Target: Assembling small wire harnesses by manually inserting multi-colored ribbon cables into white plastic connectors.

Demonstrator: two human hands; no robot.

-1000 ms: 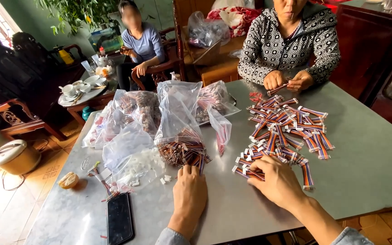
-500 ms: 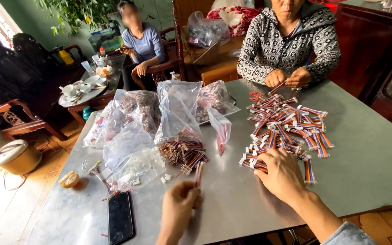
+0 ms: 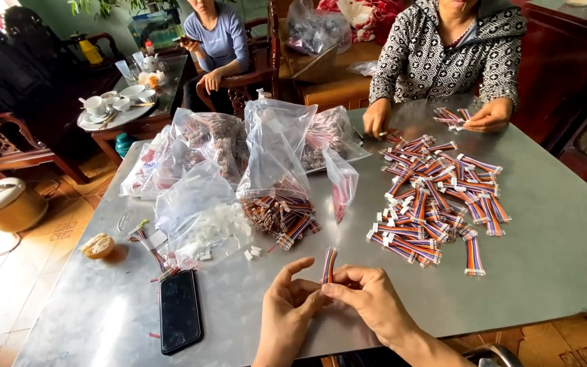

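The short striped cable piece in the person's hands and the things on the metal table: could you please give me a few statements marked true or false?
1. Both hands, left hand and right hand, pinch the striped cable piece. True.
2. The black phone lies right of the hands. False: it lies to their left.
3. The loose cable pile is inside a bag. False: it lies bare on the table.
4. Clear plastic bags stand behind the hands. True.

Striped red, blue and orange ribbon cables with white ends lie on a dull grey metal surface. Black phone lower left. Clear bags centre. Black-and-white patterned jacket upper right.
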